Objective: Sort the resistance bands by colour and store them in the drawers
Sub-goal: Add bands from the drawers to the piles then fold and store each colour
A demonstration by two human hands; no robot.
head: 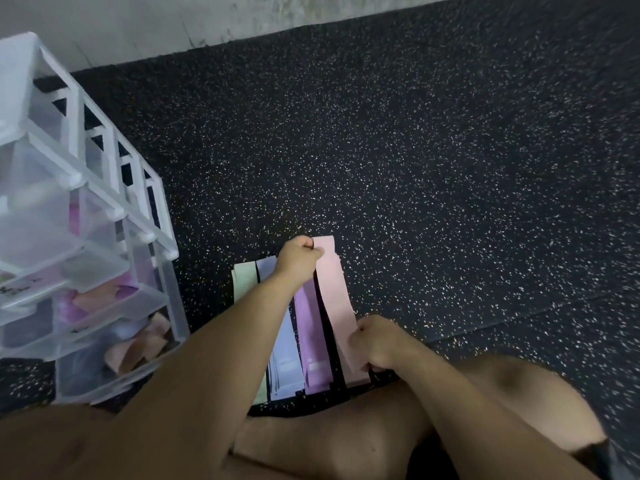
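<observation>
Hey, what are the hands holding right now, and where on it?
Both hold the pink band: the left hand grips its far end, the right hand grips its near end.

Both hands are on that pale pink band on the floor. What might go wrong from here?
The left hand and right hand grip the flat pale pink band at opposite ends; it lies close beside the flat purple band, so lifting may drag that out of line.
The left forearm crosses over the pale blue band and may brush it.
The translucent plastic drawers seem to hold mixed colours already, so misfiling seems possible.
</observation>
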